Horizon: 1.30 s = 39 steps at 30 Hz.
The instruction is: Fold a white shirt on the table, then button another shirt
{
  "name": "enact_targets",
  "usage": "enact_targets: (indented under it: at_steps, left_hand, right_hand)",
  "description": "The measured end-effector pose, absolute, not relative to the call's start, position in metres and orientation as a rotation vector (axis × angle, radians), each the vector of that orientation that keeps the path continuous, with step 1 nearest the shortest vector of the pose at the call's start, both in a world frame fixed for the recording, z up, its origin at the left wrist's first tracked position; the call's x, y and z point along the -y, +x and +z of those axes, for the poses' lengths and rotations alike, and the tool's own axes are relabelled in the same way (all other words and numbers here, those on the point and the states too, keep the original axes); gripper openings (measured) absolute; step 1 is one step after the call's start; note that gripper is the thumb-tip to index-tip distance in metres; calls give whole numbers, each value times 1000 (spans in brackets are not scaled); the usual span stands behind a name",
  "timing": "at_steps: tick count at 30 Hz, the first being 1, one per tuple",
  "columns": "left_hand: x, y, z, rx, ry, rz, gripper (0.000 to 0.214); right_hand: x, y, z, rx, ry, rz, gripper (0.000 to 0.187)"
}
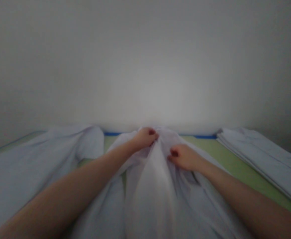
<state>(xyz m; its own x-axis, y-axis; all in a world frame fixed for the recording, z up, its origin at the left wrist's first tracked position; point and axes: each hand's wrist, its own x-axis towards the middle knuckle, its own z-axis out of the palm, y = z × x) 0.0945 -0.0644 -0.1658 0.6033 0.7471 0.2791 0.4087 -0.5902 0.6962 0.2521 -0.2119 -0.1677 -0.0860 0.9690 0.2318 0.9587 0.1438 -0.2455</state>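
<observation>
A loose white garment [157, 186], perhaps a shirt or coat, lies spread in front of me with folds running toward me. My left hand [146, 136] pinches its cloth near the far end and lifts a peaked fold. Just to the right and a little nearer, my right hand [182, 156] is closed, its fingers curled against the same garment. Whether cloth is caught between those fingertips cannot be made out. Blur hides buttons and seams.
Another white garment [43, 156] lies rumpled on the left. A folded white garment [262, 152] rests on the right. Beneath them is a light green surface [237, 166] with a blue edge [205, 136], against a plain grey wall [145, 66].
</observation>
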Motion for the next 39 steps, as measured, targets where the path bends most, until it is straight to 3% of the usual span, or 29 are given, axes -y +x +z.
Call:
enact_targets:
  at_steps: [7,11,16,21,27,29,34,39]
  left_hand:
    - [111,82,-133,-574,2886,702,29]
    - [142,76,-121,-192,3084,277,16]
    - [145,69,-116,-332,3171,-156,8]
    - [138,65,-115,-562,3179,-344,31]
    - [140,66,-127,-543,2998,-157,68]
    - [144,67,-131,-534,2969,-149,66]
    - [151,70,-128,-464,3015,-209,37]
    - [150,73,-128,-539,3039,-268,36]
  right_hand:
    - [211,258,-164,2047,-1884,35,20]
    - [211,258,-161,2042,-1861,57,21]
    - [211,259,-158,2044,-1847,22,21]
    - [213,259,-156,2050,-1844,44,22]
    - [215,259,-157,2059,-1829,122,19]
    - [215,259,-157,2060,-1834,134,18]
    - [214,260,-158,2094,-1807,125,20]
    - [215,260,-157,2108,-1797,103,22]
